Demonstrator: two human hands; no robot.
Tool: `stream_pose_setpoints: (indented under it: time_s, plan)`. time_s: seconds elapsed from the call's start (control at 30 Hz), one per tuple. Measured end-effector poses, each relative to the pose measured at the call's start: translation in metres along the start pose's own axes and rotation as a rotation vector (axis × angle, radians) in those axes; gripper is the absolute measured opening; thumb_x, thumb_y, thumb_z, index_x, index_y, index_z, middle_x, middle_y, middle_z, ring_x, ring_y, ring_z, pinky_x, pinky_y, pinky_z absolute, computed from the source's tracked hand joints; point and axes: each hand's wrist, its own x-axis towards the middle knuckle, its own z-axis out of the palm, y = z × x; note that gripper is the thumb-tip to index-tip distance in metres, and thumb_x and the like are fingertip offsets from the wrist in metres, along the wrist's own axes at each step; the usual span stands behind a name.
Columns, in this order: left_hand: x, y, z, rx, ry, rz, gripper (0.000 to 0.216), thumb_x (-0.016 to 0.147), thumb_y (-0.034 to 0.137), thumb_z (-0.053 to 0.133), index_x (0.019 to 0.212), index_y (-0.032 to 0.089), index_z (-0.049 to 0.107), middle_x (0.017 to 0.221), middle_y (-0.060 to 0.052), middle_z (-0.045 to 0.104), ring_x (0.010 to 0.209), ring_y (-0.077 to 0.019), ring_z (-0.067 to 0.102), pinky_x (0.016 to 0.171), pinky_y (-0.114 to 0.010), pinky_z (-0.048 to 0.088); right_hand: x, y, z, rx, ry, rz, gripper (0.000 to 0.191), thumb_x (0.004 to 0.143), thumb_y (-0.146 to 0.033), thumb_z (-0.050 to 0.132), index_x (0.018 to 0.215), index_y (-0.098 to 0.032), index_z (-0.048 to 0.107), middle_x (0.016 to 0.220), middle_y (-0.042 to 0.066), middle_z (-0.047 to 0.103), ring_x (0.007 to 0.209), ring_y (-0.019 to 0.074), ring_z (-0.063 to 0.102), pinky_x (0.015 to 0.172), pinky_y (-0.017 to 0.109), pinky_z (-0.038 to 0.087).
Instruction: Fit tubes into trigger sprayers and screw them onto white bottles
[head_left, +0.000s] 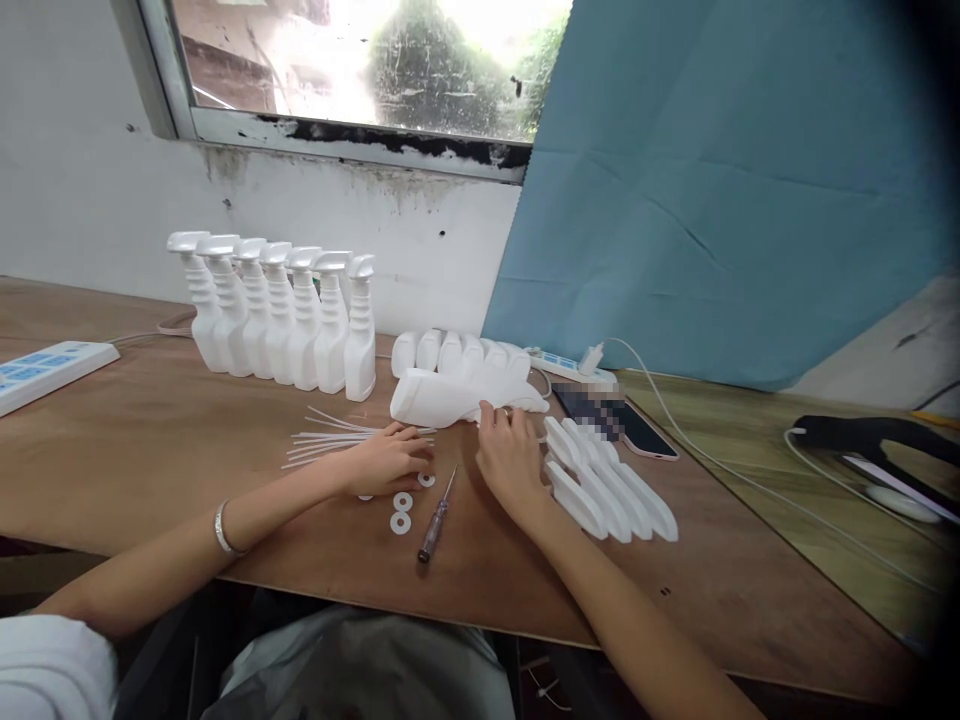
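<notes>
My left hand (388, 462) rests low over the table with its fingers loosely bent and apart. Thin white tubes (322, 440) lie beside and partly under it. Flat white washers (401, 523) lie close to its fingers, one almost at the fingertips. My right hand (511, 452) has its fingers curled at the near side of a white spray bottle (431, 398) lying on its side; the fingertips partly hide the bottle's neck end. Between my hands lies a small screwdriver (435, 525) with a clear handle, its tip pointing away from me.
Several upright white spray bottles (289, 330) stand in a row at the back left. More white bottles (461, 352) lie behind the nearest one. Curved white parts (607, 480) lie right of my right hand, near a phone (649, 435). Power strips (52, 370) and cables lie at both sides.
</notes>
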Motion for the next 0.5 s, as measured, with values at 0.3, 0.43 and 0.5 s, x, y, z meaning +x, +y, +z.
stream_pose_setpoints:
  time_s: [0.3, 0.43, 0.5]
  plan:
    - [-0.008, -0.009, -0.004, -0.681, 0.205, -0.312, 0.018, 0.077, 0.033, 0.058, 0.08, 0.016, 0.057, 0.073, 0.001, 0.062, 0.07, -0.0119, 0.055, 0.069, -0.023, 0.036, 0.004, -0.007, 0.01, 1.092, -0.056, 0.088, 0.03, 0.074, -0.016, 0.051, 0.103, -0.018, 0.054, 0.098, 0.006, 0.058, 0.087, 0.0185, 0.055, 0.077, 0.033, 0.044]
    - [-0.01, -0.014, -0.013, -0.948, 0.453, -0.481, 0.024, 0.076, 0.036, 0.059, 0.082, 0.013, 0.057, 0.069, 0.001, 0.06, 0.06, -0.0085, 0.049, 0.058, -0.02, 0.033, 0.005, -0.011, 0.015, 1.553, -0.21, 0.221, 0.017, 0.063, -0.019, 0.063, 0.081, -0.018, 0.06, 0.079, 0.0, 0.059, 0.074, 0.0143, 0.055, 0.07, 0.028, 0.043]
    - [-0.01, -0.014, -0.016, -1.013, 0.47, -0.504, 0.024, 0.074, 0.035, 0.06, 0.082, 0.013, 0.058, 0.067, 0.001, 0.058, 0.058, -0.0077, 0.047, 0.055, -0.02, 0.032, 0.004, -0.015, 0.018, 1.71, -0.231, 0.289, 0.02, 0.058, -0.018, 0.068, 0.076, -0.018, 0.06, 0.074, -0.002, 0.059, 0.071, 0.0129, 0.054, 0.069, 0.026, 0.042]
